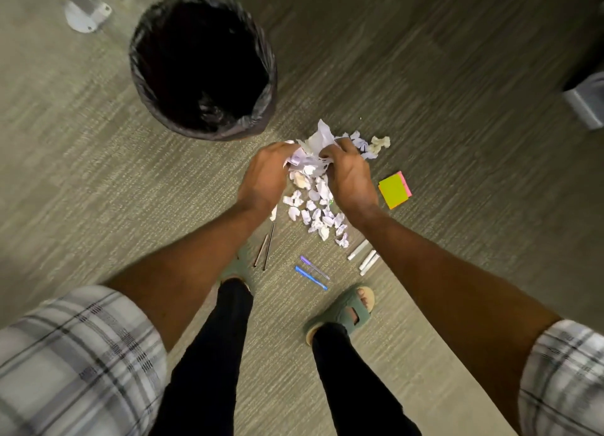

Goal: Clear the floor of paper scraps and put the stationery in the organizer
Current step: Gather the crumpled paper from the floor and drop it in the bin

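Paper scraps (318, 213) lie heaped on the floor (441, 76) just right of the bin (202, 66), left hand (266, 174) and right hand (349, 177) both clutching a bunch of them, so gathering seems underway and the next move is a carry left over the bin.

Bent forward, both bare arms stretched down toward the floor, plaid sleeves rolled above the elbows. Left hand (266, 177) and right hand (349, 177) brought close together, fingers curled inward, pressing a bundle of paper scraps (310, 156) between them.
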Motion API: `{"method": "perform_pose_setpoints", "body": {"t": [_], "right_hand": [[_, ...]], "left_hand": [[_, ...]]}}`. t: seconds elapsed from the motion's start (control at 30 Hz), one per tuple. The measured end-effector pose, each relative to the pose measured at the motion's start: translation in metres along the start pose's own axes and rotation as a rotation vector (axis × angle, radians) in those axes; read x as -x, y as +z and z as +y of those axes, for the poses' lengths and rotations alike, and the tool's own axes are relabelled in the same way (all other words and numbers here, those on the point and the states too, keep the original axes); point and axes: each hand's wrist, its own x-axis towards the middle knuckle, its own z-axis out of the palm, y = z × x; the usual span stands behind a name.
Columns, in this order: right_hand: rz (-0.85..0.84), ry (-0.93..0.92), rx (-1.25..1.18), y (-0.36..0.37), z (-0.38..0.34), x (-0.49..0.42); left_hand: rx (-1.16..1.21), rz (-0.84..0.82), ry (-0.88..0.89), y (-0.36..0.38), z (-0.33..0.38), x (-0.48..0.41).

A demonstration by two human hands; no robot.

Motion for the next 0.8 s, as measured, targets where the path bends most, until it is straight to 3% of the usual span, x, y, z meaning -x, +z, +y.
{"method": "perform_pose_setpoints", "body": {"t": [0.3, 0.43, 0.57, 0.8], "right_hand": [[0.023, -0.054, -0.087, -0.040, -0.116, -0.059], [0.052, -0.040, -0.097, -0.031, -0.154, -0.092], [-0.049, 0.019, -0.167, -0.022, -0.176, -0.131], [-0.188, -0.005, -0.118, -0.010, -0.186, -0.161]], "left_hand": [[0.041, 0.126, -0.028, -0.117, -0.032, -0.039], [0.058, 0.134, -0.155, -0.147, -0.053, -0.067], [0.098, 0.118, -0.365, -0.164, -0.065, -0.101], [0.127, 0.031, -0.447, -0.173, -0.073, -0.133]]}}
